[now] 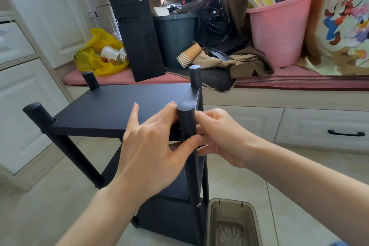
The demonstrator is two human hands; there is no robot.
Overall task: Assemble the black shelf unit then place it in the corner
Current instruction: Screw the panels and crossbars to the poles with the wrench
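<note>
Shelf unit point(111, 110) upright on the tiled floor, boards stacked on four posts, in front of a cushioned bench point(299, 82), with a brown bin point(231, 221) just beside its near foot. Step in hand looks like fixing the near right post point(186, 118) at the top board's corner. Left hand point(151, 146) clasps that post, thumb across the front, fingers behind. Right hand point(221, 138) is curled against the post's other side at the joint. Whether it pinches a fastener or only the post, cannot tell. Assembly seems nearly done. Next move likely calls for tightening the joint square, then a two-handed lift to the corner, clear of the bin.
</note>
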